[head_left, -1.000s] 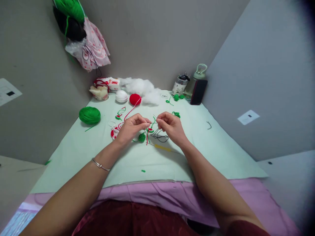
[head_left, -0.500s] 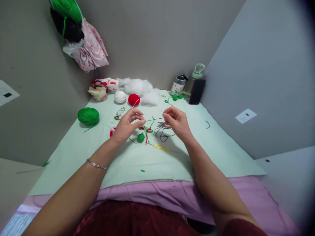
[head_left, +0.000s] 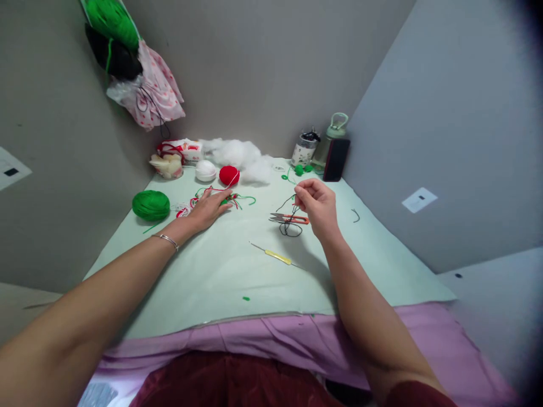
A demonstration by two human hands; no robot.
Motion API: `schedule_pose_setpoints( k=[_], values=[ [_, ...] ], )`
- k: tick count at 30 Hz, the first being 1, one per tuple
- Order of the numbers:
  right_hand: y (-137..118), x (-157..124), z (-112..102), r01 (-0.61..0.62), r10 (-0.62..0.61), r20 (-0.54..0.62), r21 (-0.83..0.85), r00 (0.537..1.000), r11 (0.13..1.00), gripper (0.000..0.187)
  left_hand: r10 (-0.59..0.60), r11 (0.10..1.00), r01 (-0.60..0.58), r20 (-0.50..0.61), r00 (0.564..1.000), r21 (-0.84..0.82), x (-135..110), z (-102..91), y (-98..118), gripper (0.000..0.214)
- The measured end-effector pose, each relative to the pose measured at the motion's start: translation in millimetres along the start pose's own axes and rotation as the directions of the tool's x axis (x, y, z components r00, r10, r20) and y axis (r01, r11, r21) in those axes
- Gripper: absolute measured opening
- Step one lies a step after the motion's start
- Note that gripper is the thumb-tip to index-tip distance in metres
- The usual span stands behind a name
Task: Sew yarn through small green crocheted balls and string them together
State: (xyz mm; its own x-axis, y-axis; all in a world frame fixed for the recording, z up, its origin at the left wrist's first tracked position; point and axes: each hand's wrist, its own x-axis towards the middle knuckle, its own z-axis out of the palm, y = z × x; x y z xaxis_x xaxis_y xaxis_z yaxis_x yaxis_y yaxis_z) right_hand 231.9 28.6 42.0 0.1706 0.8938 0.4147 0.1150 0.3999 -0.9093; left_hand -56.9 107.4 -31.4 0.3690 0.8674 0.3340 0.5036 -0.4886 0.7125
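Note:
My left hand [head_left: 207, 210] lies flat on the pale green cloth [head_left: 220, 271], fingers stretched out over a tangle of small green and red crochet pieces [head_left: 231, 199]. My right hand [head_left: 318, 206] is raised a little, its fingertips pinched on a thin black thread [head_left: 288, 202] that trails down to a loop on the cloth. Orange-handled thread snips [head_left: 288, 218] lie just left of my right hand. A yellow-handled crochet hook [head_left: 275, 257] rests on the cloth nearer to me.
A green yarn ball [head_left: 150, 204] sits at the left. At the back are a white ball [head_left: 206, 170], a red ball [head_left: 229, 175], white stuffing [head_left: 237, 152], a jar [head_left: 303, 150], a bottle [head_left: 333, 138] and a dark phone [head_left: 336, 160]. Bags [head_left: 144, 90] hang on the wall.
My hands have parted. The left hand moved left and back, laying the crochet pieces on the cloth and opening flat. The right hand moved right, still pinching the black thread.

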Motion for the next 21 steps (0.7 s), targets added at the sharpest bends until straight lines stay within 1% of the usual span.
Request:
schedule_pose_setpoints(
  k=[2,4,6,7,9,11,12,13,14,15,17,18,19,21],
  values=[
    [-0.9,0.1,-1.1,-0.015,0.015,-0.009,0.012,1.000,1.000,0.019,-0.030,0.999,0.031,-0.128,0.991,0.007,10.4,-6.9,2.1,0.039],
    [-2.5,0.1,-2.8,-0.021,0.021,-0.009,0.029,1.000,0.999,0.019,-0.033,0.999,0.040,-0.254,0.967,0.021,15.2,-12.8,10.5,0.035],
    [-4.7,-0.4,-3.5,-0.022,0.022,0.004,0.042,1.000,0.999,0.019,-0.038,0.999,0.035,-0.348,0.937,-0.014,16.3,-17.7,21.6,0.032],
    [-5.7,-1.0,-3.4,-0.021,0.020,0.010,0.043,1.000,0.999,0.018,-0.050,0.998,0.032,-0.378,0.924,-0.054,16.1,-19.6,27.4,0.034],
    [-6.7,-2.3,-2.6,-0.018,0.017,0.032,0.019,0.999,1.000,0.017,-0.103,0.987,0.037,-0.436,0.894,-0.159,14.6,-21.2,39.3,0.044],
    [-5.3,-3.7,-1.9,-0.016,0.020,0.066,-0.060,0.998,0.998,0.015,-0.211,0.944,0.052,-0.473,0.856,-0.326,11.1,-19.0,51.9,0.055],
    [-3.6,-4.4,-1.6,-0.003,0.013,0.078,-0.129,0.997,0.992,0.013,-0.285,0.893,0.062,-0.455,0.844,-0.445,8.3,-16.5,58.6,0.058],
    [-1.5,-5.2,-1.3,0.031,-0.013,0.084,-0.213,0.996,0.977,0.011,-0.354,0.815,0.070,-0.398,0.846,-0.575,4.8,-13.1,65.6,0.059],
    [0.9,-6.1,-0.9,0.082,-0.058,0.087,-0.306,0.995,0.949,0.009,-0.404,0.715,0.080,-0.318,0.858,-0.694,0.5,-9.2,72.7,0.059],
    [3.2,-7.1,-0.3,0.143,-0.116,0.090,-0.395,0.989,0.907,0.007,-0.421,0.615,0.097,-0.221,0.880,-0.783,-4.5,-5.0,79.7,0.057],
    [6.1,-9.9,1.8,0.253,-0.236,0.100,-0.517,0.967,0.817,0.007,-0.428,0.451,0.135,-0.081,0.900,-0.882,-15.5,3.3,92.3,0.049],
    [6.5,-11.7,3.4,0.286,-0.276,0.100,-0.540,0.956,0.792,0.008,-0.422,0.388,0.152,-0.028,0.906,-0.909,-21.0,6.8,97.3,0.042],
    [6.3,-13.7,5.3,0.300,-0.297,0.096,-0.540,0.950,0.786,0.009,-0.422,0.331,0.171,0.017,0.907,-0.928,-26.2,9.8,101.3,0.036],
    [4.4,-18.3,10.1,0.284,-0.274,0.092,-0.476,0.957,0.832,0.011,-0.428,0.231,0.228,0.111,0.897,-0.946,-34.4,13.8,105.7,0.027]
  ],
)
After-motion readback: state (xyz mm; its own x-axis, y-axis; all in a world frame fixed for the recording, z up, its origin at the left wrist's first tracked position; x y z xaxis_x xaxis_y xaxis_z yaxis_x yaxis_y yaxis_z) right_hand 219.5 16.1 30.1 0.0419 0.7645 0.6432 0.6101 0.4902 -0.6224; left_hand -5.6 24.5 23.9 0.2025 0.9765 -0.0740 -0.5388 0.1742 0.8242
